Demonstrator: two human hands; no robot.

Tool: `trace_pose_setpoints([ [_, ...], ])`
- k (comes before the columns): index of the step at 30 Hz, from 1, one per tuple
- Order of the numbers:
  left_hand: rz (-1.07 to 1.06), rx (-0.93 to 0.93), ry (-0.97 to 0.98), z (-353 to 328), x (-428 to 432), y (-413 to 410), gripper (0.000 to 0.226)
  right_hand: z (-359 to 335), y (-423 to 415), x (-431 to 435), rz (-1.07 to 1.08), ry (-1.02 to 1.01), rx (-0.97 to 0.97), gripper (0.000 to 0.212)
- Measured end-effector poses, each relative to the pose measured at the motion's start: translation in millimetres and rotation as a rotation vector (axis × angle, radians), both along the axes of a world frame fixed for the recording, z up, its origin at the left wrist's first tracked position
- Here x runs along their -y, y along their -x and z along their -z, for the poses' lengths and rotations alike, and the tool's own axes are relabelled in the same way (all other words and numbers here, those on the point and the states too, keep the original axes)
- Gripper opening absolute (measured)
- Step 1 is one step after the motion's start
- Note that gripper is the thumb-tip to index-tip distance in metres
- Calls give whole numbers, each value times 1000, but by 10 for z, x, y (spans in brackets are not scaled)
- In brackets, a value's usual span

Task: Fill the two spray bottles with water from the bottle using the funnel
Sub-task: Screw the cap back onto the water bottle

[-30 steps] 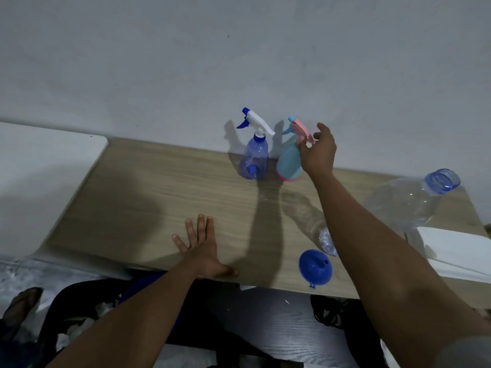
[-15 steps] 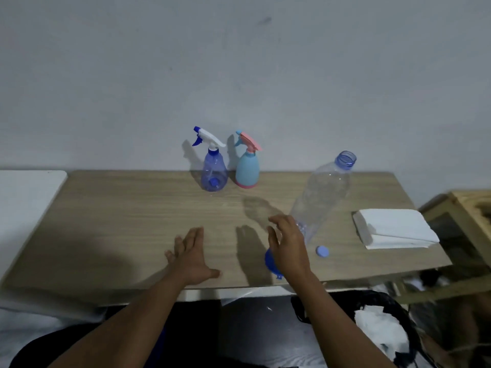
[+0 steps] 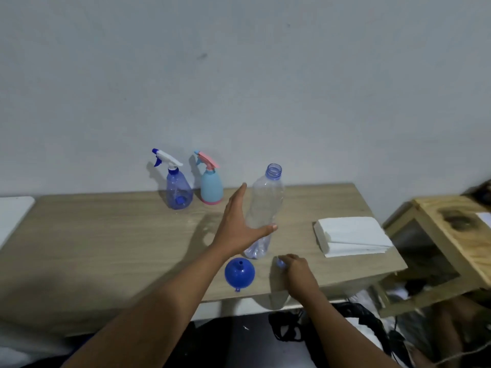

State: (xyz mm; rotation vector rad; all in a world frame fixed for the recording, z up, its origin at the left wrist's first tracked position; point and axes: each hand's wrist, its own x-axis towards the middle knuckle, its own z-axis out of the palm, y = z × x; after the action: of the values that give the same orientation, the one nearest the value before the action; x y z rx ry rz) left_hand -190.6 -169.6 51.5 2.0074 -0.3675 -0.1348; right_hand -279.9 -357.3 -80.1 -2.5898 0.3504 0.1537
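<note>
Both hands have left their places of half a second ago: the left hand (image 3: 239, 229) has lifted off the counter (image 3: 106, 248) and gone to the clear water bottle (image 3: 265, 203), and the right hand (image 3: 296, 270) has shifted from beside the funnel to the small blue bottle cap (image 3: 280, 263).

From the head view, the left fingers (image 3: 236, 197) are straight and together along the bottle's left side, with the thumb spread wide and crossing in front of its lower half. The bottle stands uncapped at mid-counter. The right fingers (image 3: 288, 258) are curled down onto the cap, seemingly pinching it, though that spot is blurred. The cap sits just right of the bottle's base.

The blue funnel (image 3: 239, 273) rests mouth down, spout up, near the front edge between the two forearms. At the back by the wall stand the blue spray bottle (image 3: 177, 191) and the pink-topped spray bottle (image 3: 211, 185), side by side with their trigger heads on. A stack of white paper towels (image 3: 350, 239) lies on the right end.
</note>
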Motion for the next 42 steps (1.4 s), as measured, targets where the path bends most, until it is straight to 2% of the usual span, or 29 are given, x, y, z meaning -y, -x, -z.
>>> trace_pose_setpoints([
  [4, -59, 103, 25, -223, 266, -13, 112, 63, 9, 57, -50, 177, -10, 23],
  [7, -95, 112, 34, -262, 344, 9, 104, 41, 2, 134, -68, 184, 9, 16],
  [11, -139, 100, 34, -248, 379, 69, 100, -311, -159, 236, 68, -148, 194, 37],
  [15, -177, 92, 38, -263, 401, 111, 98, -1180, -560, 322, 16, -348, 546, 28],
  [17, -207, 84, 44, -283, 417, 114, 97, -1711, -658, 318, -66, -416, 649, 30],
  [20, -231, 72, 34, -306, 451, 97, 96, -2325, -717, 248, -311, -373, 611, 35],
  [24, -247, 40, 23, -340, 482, 91, 97, -2582, -806, 192, -552, -143, 520, 38],
  [29, -265, 24, 34, -363, 522, 81, 95, -2658, -938, 172, -646, 51, 452, 34],
  [32, -272, 19, 32, -379, 533, 80, 94, -2698, -985, 182, -681, 62, 398, 33],
  [36, -271, 18, 52, -366, 517, 86, 92, -2739, -1076, 199, -603, 6, 351, 21],
  [42, -300, 16, 10, -381, 505, 87, 93, -2527, -1067, 56, -288, 36, 486, 50],
])
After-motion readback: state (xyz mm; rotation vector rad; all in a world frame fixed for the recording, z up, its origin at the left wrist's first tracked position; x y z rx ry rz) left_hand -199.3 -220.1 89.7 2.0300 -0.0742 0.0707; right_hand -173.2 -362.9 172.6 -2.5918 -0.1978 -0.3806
